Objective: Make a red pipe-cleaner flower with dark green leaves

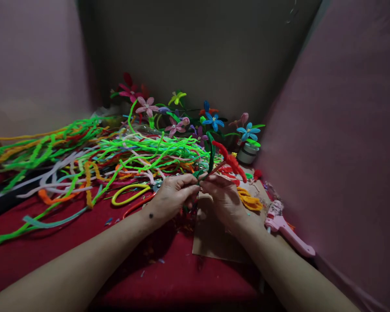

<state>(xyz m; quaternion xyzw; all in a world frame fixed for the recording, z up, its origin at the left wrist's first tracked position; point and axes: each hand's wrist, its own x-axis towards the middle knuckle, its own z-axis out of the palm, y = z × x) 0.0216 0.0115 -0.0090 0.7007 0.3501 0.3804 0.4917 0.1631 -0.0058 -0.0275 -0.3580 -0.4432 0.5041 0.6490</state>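
Note:
My left hand and my right hand meet fingertip to fingertip above the table. Between them they pinch the stem of a red pipe-cleaner flower, whose fuzzy petals lean to the upper right. A dark green pipe cleaner is at the same stem and loops upward from my fingers. Both hands are closed, and the exact spot where green meets stem is partly hidden by the fingers. Just left of my left hand lie scissors with a yellow handle loop and a red one.
Loose pipe cleaners in many colours heap across the left and middle. Behind them stand finished flowers and a small jar. A pink glue gun lies at right, and cardboard rests on the red cloth.

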